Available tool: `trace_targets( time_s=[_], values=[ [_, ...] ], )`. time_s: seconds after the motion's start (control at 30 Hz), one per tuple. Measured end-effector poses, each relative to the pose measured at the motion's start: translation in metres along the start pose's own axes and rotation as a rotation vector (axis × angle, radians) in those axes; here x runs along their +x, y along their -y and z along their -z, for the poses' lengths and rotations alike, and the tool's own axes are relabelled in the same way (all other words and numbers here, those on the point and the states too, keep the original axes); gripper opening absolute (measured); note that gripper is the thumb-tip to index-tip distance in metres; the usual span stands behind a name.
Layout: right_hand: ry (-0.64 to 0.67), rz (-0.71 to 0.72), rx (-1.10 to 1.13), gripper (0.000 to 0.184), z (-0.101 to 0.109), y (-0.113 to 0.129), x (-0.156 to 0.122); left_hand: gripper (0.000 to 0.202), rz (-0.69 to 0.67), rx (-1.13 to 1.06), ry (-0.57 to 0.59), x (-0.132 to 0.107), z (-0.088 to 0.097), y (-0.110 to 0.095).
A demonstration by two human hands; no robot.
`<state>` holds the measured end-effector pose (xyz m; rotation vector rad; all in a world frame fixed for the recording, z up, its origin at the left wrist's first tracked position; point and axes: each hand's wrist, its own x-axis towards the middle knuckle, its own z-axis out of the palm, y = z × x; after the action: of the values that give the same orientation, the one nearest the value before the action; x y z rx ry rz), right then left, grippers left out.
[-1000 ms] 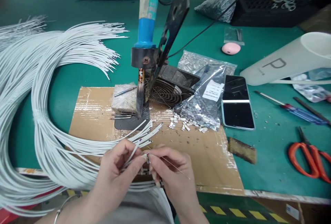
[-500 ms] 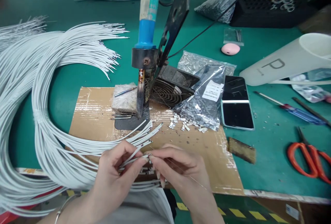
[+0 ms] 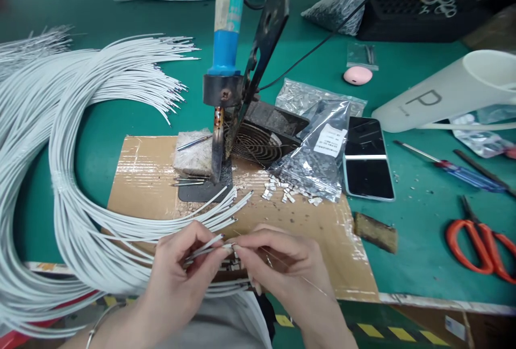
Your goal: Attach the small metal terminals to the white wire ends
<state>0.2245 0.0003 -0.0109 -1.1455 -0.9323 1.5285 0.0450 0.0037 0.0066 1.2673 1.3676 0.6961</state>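
My left hand (image 3: 181, 276) is closed around the ends of a few white cables (image 3: 201, 249), pinching one between thumb and forefinger. Fingertip to fingertip with it, my right hand (image 3: 286, 265) pinches a small metal piece (image 3: 233, 246) at that cable's tip; the fingers partly hide it. A thin, solder-like wire (image 3: 312, 284) runs across the right hand. Other cables of the coiled white bundle (image 3: 64, 187) fan out just beyond the hands. Further off, a blue-handled soldering iron (image 3: 229, 42) rests tip down in a black stand (image 3: 264, 31).
Cardboard (image 3: 322, 252) lies under the work. Small metal pieces (image 3: 288, 196) are scattered by a plastic bag (image 3: 310, 161). A fan (image 3: 258, 142), folding phone (image 3: 368, 158), screwdriver (image 3: 455, 169), red-handled scissors (image 3: 475, 244) and a tilted white cup (image 3: 435, 99) lie beyond and rightward.
Both hands keep their pinch at the cable tip, with only slight finger movement. The view has shifted slightly; the things on the table stay put.
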Motion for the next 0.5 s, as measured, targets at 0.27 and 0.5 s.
trace_targets(
  time_s=[0.27, 0.5],
  values=[
    [-0.071, -0.041, 0.041, 0.004, -0.008, 0.002, -0.001, 0.023, 0.024, -0.022, 0.031, -0.002, -0.001, 0.006],
    [-0.228, -0.168, 0.287, 0.022, -0.027, -0.012, -0.005, 0.021, -0.052, 0.0, 0.003, -0.005, -0.005, 0.008]
  ],
)
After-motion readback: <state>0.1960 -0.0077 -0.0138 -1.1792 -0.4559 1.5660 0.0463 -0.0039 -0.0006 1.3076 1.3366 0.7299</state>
